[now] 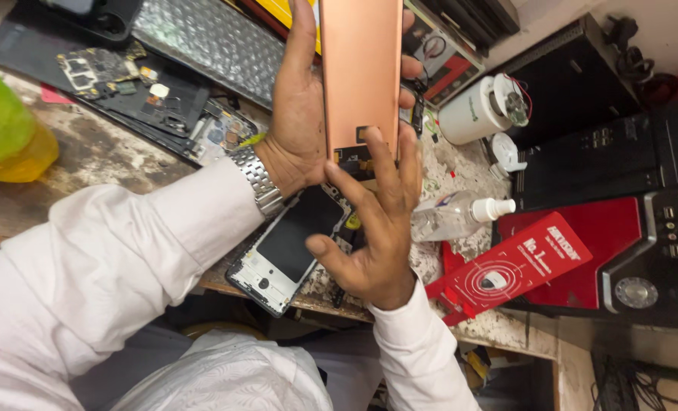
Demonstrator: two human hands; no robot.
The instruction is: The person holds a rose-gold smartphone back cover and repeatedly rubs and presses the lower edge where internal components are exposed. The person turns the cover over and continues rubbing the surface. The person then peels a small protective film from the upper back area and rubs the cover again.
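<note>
Copper-pink phone back cover [360,68] sits clamped in left hand [297,122] — right hand [377,228] fingers spread, pressing its lower edge above the opened phone [289,247].

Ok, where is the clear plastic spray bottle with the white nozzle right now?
The clear spray bottle lies on its side on the workbench, just right of the right hand, beside the red card package.

spray bottle [461,213] – red card [510,266] – green bottle [4,122]

Stained, worn tabletop [103,148]: opened white-framed phone chassis [287,247] overhanging the near edge; clear plastic spray bottle [461,213] and red cardboard package [510,266] toward the right edge; green-and-yellow plastic bottle [4,122] at the left edge.
</note>
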